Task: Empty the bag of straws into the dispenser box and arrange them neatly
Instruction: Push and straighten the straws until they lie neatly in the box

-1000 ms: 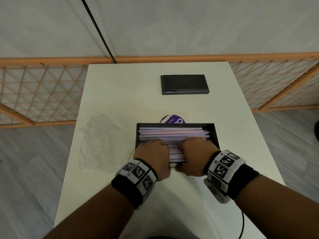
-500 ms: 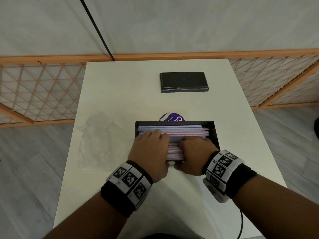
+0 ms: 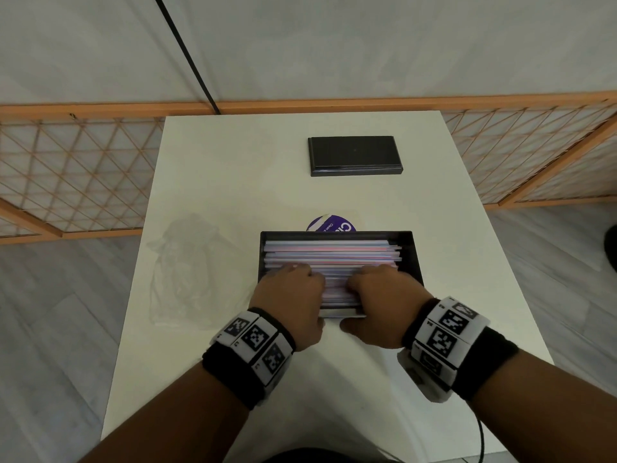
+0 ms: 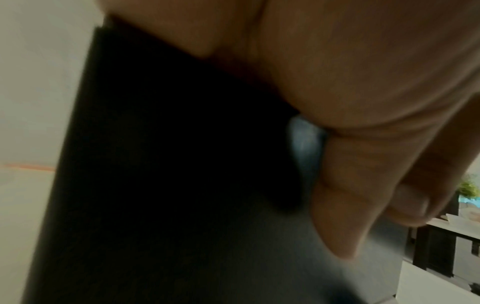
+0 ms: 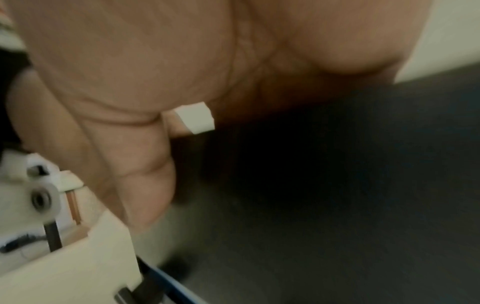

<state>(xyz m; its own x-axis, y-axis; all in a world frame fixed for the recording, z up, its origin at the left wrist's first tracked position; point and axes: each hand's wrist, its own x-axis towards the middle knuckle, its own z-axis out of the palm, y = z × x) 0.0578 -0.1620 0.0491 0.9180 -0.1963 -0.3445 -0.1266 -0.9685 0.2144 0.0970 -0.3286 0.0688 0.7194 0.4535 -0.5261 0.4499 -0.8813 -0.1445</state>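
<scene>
An open black dispenser box (image 3: pixel 410 243) sits on the white table, filled with pastel straws (image 3: pixel 334 253) that lie left to right. My left hand (image 3: pixel 290 292) and right hand (image 3: pixel 384 295) lie side by side over the box's near half. Their fingers curl down onto the straws, with the fingertips hidden. Both thumbs stay outside against the front wall. In the left wrist view my left hand (image 4: pixel 342 205) lies along the dark box wall (image 4: pixel 155 164). In the right wrist view my right hand (image 5: pixel 140 174) does the same on the box wall (image 5: pixel 337 164).
A crumpled clear plastic bag (image 3: pixel 193 272) lies left of the box. The black lid (image 3: pixel 355 156) rests further back on the table (image 3: pixel 233 168). A purple round label (image 3: pixel 332 225) peeks out behind the box. An orange lattice fence (image 3: pixel 76 168) runs behind the table.
My left hand slid forward over the straws half a second ago and has now drawn back level with the right hand. The right hand barely moved.
</scene>
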